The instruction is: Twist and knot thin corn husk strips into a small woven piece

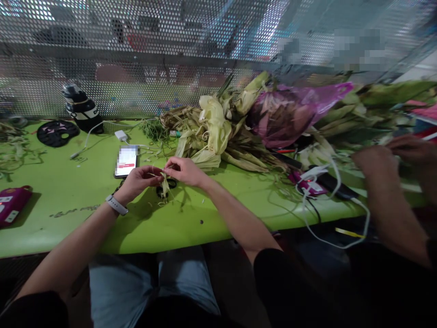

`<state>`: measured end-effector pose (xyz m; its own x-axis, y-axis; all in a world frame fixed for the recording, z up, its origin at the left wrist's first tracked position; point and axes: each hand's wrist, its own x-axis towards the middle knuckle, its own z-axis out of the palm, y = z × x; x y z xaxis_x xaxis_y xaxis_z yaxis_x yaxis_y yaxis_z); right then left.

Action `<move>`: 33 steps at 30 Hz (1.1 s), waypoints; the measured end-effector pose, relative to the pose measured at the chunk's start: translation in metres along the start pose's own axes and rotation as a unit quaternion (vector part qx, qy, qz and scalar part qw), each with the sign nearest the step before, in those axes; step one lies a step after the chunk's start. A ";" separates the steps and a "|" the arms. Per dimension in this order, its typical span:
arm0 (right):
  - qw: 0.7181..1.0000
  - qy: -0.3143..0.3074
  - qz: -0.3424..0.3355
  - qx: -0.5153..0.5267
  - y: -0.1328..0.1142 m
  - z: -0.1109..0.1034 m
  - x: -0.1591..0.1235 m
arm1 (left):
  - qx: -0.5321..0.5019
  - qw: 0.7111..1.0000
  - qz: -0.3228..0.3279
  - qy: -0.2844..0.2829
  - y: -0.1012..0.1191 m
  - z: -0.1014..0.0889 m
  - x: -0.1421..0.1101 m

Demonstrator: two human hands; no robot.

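Observation:
My left hand [139, 181], with a pale watch band on its wrist, pinches a small piece of corn husk [165, 187] over the green table [143, 230]. From the other side, the fingertips of my right hand [186, 171] meet it at the upper end of the same piece. Thin shredded ends hang down below the fingers. Under the husk lies a black looped object [171, 184], partly covered, whose kind I cannot make out. A phone [126, 161] with a lit screen rests just behind my left hand.
Corn husks [215, 123] are heaped behind my hands beside a pink plastic bag [283, 116]. A black bottle [82, 109], black fan-shaped item [57, 133] and purple box [13, 205] stand left. White cables [336, 177] and a co-worker's hands [378, 159] are right.

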<state>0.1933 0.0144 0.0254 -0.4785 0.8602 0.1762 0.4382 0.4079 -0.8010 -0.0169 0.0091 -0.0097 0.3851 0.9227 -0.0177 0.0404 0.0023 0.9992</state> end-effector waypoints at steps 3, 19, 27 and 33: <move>1.000 0.004 0.006 0.002 0.001 0.000 0.001 | 0.057 0.998 -0.010 0.027 0.002 0.000 -0.001; 1.000 0.005 -0.002 0.009 0.011 0.000 0.003 | 0.248 0.966 -0.022 -0.072 0.013 -0.011 0.000; 1.000 0.004 0.001 0.005 0.010 0.000 0.003 | 0.222 0.969 0.086 -0.059 0.017 -0.017 0.002; 1.000 0.003 -0.005 0.015 0.013 0.002 0.004 | 0.116 0.981 0.154 0.002 0.010 -0.006 -0.001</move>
<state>0.1951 0.0226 0.0150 -0.4775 0.8584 0.1876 0.4103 0.4066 -0.8163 -0.0224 0.0108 0.0007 0.4074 0.8681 0.2836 0.1321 -0.3633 0.9223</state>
